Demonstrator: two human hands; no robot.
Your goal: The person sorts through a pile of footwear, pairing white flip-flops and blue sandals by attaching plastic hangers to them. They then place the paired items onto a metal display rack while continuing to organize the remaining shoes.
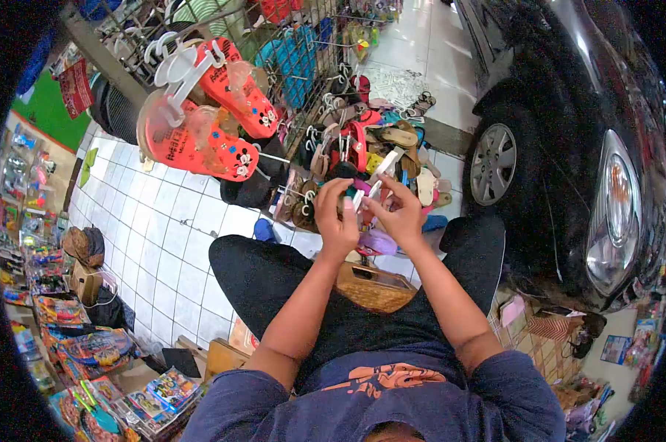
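Above my lap, both hands are raised close together around a white plastic hanger-like piece. My left hand has its fingers curled at the left end of the white plastic. Thumb and fingers of my right hand pinch the piece from the right side. Just beyond my hands lies a pile of sandals in mixed colours. A purple sandal shows below my hands. Between my legs sits a woven brown basket or bag.
Red sandals hang on white hangers from a wire rack at upper left. A black car stands close on the right. Packaged goods lie at lower left. A blue item rests on the tiled floor.
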